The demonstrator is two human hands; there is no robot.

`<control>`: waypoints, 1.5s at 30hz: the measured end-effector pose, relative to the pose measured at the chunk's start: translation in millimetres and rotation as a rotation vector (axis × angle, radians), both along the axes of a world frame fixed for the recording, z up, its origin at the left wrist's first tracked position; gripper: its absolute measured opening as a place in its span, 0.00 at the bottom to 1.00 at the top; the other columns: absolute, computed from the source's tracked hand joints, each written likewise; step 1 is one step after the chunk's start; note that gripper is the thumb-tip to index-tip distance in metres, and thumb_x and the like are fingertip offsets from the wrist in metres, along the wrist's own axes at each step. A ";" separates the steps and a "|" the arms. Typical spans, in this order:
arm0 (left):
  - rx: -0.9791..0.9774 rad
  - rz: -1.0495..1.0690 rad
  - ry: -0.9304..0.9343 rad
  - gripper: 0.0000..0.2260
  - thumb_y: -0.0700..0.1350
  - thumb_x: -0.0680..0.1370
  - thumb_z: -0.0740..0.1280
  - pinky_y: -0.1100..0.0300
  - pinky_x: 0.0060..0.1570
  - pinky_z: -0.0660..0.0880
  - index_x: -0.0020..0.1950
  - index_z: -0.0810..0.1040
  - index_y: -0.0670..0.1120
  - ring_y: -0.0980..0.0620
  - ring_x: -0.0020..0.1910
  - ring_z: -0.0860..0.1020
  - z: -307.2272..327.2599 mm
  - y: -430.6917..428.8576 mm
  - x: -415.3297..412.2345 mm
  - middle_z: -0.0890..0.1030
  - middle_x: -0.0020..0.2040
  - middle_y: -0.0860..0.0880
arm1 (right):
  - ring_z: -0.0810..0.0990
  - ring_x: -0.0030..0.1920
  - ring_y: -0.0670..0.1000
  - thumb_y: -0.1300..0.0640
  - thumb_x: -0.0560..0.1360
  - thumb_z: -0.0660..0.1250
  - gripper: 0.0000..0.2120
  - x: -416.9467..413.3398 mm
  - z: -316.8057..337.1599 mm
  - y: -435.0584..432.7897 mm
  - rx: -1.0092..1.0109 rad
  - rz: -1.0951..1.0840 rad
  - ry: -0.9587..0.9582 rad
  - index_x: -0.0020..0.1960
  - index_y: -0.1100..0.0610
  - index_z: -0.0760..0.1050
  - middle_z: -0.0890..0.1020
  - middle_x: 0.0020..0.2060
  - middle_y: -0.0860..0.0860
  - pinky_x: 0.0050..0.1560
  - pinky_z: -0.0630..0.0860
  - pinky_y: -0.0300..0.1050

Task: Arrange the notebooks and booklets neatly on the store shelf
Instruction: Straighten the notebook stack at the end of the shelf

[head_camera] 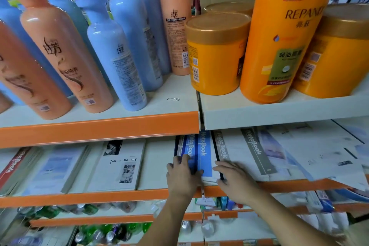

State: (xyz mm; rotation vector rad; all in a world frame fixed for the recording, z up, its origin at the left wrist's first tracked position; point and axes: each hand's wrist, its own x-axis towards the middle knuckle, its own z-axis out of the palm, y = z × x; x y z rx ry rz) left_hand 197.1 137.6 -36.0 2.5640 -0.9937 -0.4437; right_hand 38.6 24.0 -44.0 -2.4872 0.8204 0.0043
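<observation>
— Where do we find the blue notebooks [204, 152]?

— On the middle shelf [99, 195], lying flat and overlapped, right where its two sections meet. Their "NoteBook" titles run from front to back.

— And our hands?

— Our left hand [182, 177] lies on the near end of the blue notebooks, fingers bent over the cover, thumb across it. We cannot tell whether it grips or only presses. Our right hand [233, 179] pinches the near left corner of the grey notebooks [223, 146], forefinger on top and thumb at the front edge.

— So the grey ones touch the blue ones?

— They lie just beside them, to the right, fanned over one another. Further right we see loose sheets [319, 156], skewed, with a corner hanging over the shelf's orange rim.

— What lies to the left?

— A bare strip of shelf, then the "Time Memory" booklet [119, 166], then more pale booklets, and a red notebook [12, 164] at the far left.

— Above?

— The upper shelf [99, 128] carries peach bottles [60, 56] and blue bottles [113, 52] on the left, with a paper clip [173, 99] lying near them. On the right stand orange jars [215, 56] and a tall orange bottle [279, 46].

— Below?

— Green cans [89, 208], blurred, on the lower shelves.
</observation>
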 end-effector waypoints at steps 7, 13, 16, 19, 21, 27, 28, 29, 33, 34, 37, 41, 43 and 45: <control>0.009 0.021 -0.063 0.22 0.57 0.79 0.66 0.52 0.59 0.73 0.70 0.71 0.50 0.46 0.63 0.70 -6.5 11.2 12.0 0.76 0.64 0.49 | 0.59 0.77 0.48 0.43 0.81 0.58 0.28 -12.6 7.7 -8.0 -0.120 -0.181 0.122 0.78 0.50 0.61 0.64 0.77 0.45 0.79 0.52 0.47; 0.083 -0.065 -0.284 0.15 0.50 0.83 0.58 0.54 0.60 0.71 0.68 0.72 0.49 0.48 0.63 0.73 3.3 18.8 -2.9 0.80 0.63 0.50 | 0.65 0.73 0.51 0.43 0.80 0.60 0.26 3.3 10.8 6.0 0.031 -0.230 0.086 0.73 0.56 0.68 0.71 0.71 0.50 0.73 0.63 0.47; 0.024 -0.052 -0.227 0.14 0.50 0.83 0.59 0.54 0.57 0.74 0.67 0.72 0.50 0.47 0.60 0.75 7.3 21.1 -5.0 0.82 0.60 0.50 | 0.66 0.73 0.50 0.43 0.78 0.62 0.32 11.8 9.6 9.4 0.227 -0.304 0.028 0.77 0.56 0.63 0.71 0.70 0.49 0.72 0.66 0.47; -0.079 -0.010 -0.101 0.10 0.49 0.82 0.60 0.54 0.51 0.74 0.61 0.73 0.51 0.47 0.54 0.76 10.1 22.7 -7.1 0.83 0.52 0.50 | 0.75 0.52 0.47 0.46 0.76 0.64 0.18 18.7 8.9 11.5 0.283 -0.384 -0.021 0.63 0.53 0.71 0.74 0.51 0.46 0.49 0.72 0.41; -0.116 -0.008 -0.047 0.08 0.48 0.81 0.60 0.54 0.48 0.75 0.58 0.74 0.51 0.48 0.51 0.75 9.3 23.9 -10.8 0.82 0.48 0.51 | 0.80 0.41 0.46 0.51 0.77 0.65 0.17 20.4 9.0 10.8 0.307 -0.468 -0.073 0.65 0.52 0.71 0.80 0.46 0.49 0.37 0.74 0.41; -0.313 0.033 0.389 0.07 0.42 0.80 0.64 0.54 0.47 0.80 0.52 0.72 0.56 0.55 0.45 0.81 15.2 17.4 -33.4 0.81 0.45 0.58 | 0.72 0.26 0.49 0.58 0.78 0.65 0.10 -0.7 16.1 -6.0 0.320 -0.710 -0.197 0.39 0.57 0.71 0.76 0.27 0.52 0.28 0.67 0.41; -0.357 0.061 0.470 0.10 0.41 0.81 0.65 0.56 0.48 0.81 0.48 0.71 0.57 0.55 0.44 0.80 20.1 14.3 -37.6 0.79 0.44 0.59 | 0.71 0.26 0.50 0.58 0.77 0.65 0.12 -6.1 14.2 -10.9 0.334 -0.747 -0.211 0.36 0.57 0.70 0.74 0.26 0.52 0.28 0.66 0.41; -0.398 0.101 0.546 0.11 0.40 0.81 0.65 0.57 0.48 0.80 0.47 0.70 0.57 0.54 0.45 0.80 23.9 11.0 -41.6 0.78 0.44 0.58 | 0.71 0.26 0.50 0.58 0.76 0.65 0.14 -11.3 13.7 -14.3 0.345 -0.769 -0.211 0.33 0.56 0.69 0.73 0.25 0.52 0.29 0.65 0.41; -0.566 0.211 0.780 0.09 0.39 0.82 0.67 0.60 0.42 0.82 0.50 0.78 0.54 0.53 0.43 0.83 33.7 -2.5 -55.7 0.79 0.43 0.50 | 0.72 0.29 0.52 0.58 0.75 0.66 0.12 -28.5 7.8 -20.6 0.438 -0.774 -0.172 0.33 0.58 0.71 0.73 0.26 0.53 0.33 0.67 0.44; -0.597 0.218 0.810 0.08 0.39 0.81 0.69 0.59 0.42 0.82 0.52 0.79 0.53 0.52 0.43 0.84 33.9 -5.4 -57.4 0.80 0.44 0.48 | 0.73 0.30 0.52 0.58 0.75 0.66 0.11 -32.2 5.8 -21.5 0.463 -0.766 -0.180 0.34 0.59 0.73 0.73 0.27 0.53 0.33 0.67 0.44; -0.628 0.210 0.857 0.11 0.38 0.78 0.73 0.57 0.42 0.83 0.57 0.80 0.50 0.48 0.44 0.85 32.7 -12.2 -61.2 0.80 0.46 0.43 | 0.71 0.29 0.51 0.59 0.76 0.66 0.10 -41.8 5.4 -23.8 0.530 -0.754 -0.219 0.36 0.58 0.72 0.72 0.28 0.53 0.32 0.65 0.43; -0.647 0.279 0.846 0.14 0.38 0.75 0.76 0.46 0.47 0.83 0.58 0.79 0.47 0.41 0.47 0.84 32.1 -9.9 -69.3 0.81 0.50 0.35 | 0.73 0.31 0.51 0.59 0.77 0.66 0.09 -50.7 5.4 -29.1 0.628 -0.766 -0.298 0.41 0.63 0.76 0.75 0.30 0.54 0.33 0.67 0.44; -0.677 0.341 0.846 0.14 0.39 0.74 0.77 0.45 0.46 0.83 0.57 0.79 0.47 0.41 0.47 0.85 34.2 -1.9 -71.5 0.82 0.50 0.35 | 0.76 0.35 0.52 0.57 0.78 0.67 0.07 -51.3 6.8 -29.7 0.693 -0.758 -0.353 0.44 0.60 0.77 0.79 0.35 0.54 0.35 0.70 0.44; -0.725 0.420 0.863 0.15 0.38 0.73 0.77 0.50 0.41 0.83 0.57 0.79 0.45 0.41 0.45 0.86 36.3 9.9 -70.3 0.84 0.49 0.37 | 0.79 0.43 0.51 0.55 0.78 0.69 0.05 -47.1 9.5 -28.5 0.748 -0.741 -0.403 0.48 0.57 0.78 0.82 0.42 0.52 0.40 0.73 0.44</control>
